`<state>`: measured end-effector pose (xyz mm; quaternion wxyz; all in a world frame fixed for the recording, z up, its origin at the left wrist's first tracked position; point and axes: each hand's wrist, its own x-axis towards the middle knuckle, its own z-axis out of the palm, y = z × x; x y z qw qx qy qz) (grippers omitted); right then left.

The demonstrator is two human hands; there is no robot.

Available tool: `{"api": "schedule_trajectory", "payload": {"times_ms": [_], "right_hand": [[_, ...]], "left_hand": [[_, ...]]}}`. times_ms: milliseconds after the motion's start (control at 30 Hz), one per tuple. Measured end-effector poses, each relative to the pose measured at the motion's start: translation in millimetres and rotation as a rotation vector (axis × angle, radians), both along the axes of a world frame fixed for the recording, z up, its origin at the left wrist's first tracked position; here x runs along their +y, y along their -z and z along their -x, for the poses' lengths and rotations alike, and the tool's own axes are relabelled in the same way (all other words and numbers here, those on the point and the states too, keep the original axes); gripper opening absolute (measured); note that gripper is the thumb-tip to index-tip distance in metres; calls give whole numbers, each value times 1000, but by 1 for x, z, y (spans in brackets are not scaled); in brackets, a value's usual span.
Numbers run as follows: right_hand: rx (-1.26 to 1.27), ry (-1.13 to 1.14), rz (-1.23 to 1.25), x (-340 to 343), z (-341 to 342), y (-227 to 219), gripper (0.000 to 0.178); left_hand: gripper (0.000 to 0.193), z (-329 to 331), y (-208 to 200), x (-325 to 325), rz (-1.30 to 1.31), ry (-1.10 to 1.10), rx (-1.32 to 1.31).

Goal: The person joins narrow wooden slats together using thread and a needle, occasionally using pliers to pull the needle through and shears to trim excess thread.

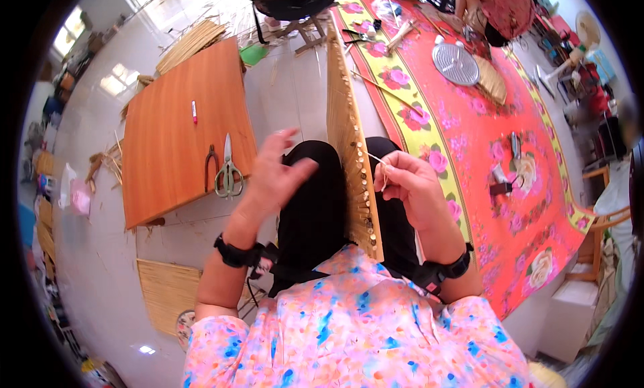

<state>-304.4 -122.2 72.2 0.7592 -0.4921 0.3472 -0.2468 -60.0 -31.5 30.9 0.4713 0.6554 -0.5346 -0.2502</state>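
A long, narrow panel of pale reed-like stalks [350, 119] stands on edge between my knees, with cut round ends showing along its edge. On the panel's right, my right hand [417, 186] pinches a thin pale strand [377, 159] that runs to the panel's edge. My left hand [274, 176] is raised over my left knee, slightly blurred, its fingers spread and holding nothing. Left of it, scissors with pale green handles [229, 178] and dark-handled pliers [211, 168] lie on a low wooden table [168, 129]. A pink and white marker [194, 112] rests farther back there.
On the right spreads a red floral sheet [469, 200], bearing a round grey ridged disc [456, 64] and a tool with a dark grip [515, 146]. A stalk mat [164, 291] lies at lower left. Stalk bundles [191, 45] lie behind the table. Another person [506, 12] sits at far right.
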Motion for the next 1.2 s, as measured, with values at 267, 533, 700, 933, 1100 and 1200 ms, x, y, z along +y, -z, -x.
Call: {"api": "schedule_trajectory", "payload": {"times_ms": [267, 533, 700, 933, 1100, 1200], "right_hand": [[-246, -25, 20, 17, 11, 3, 14], [-238, -110, -94, 37, 42, -17, 12], [-193, -50, -100, 38, 36, -15, 16], [-240, -57, -167, 14, 23, -9, 14], [-261, -32, -204, 8, 31, -2, 14], [-235, -5, -188, 7, 32, -4, 14]], "left_hand": [[103, 88, 5, -7, 220, 351, 40], [107, 123, -10, 23, 304, 398, 73], [109, 116, -16, 23, 277, 387, 31], [92, 88, 3, 16, 165, 376, 539], [73, 79, 2, 15, 100, 368, 599], [62, 78, -3, 11, 162, 340, 419]]}}
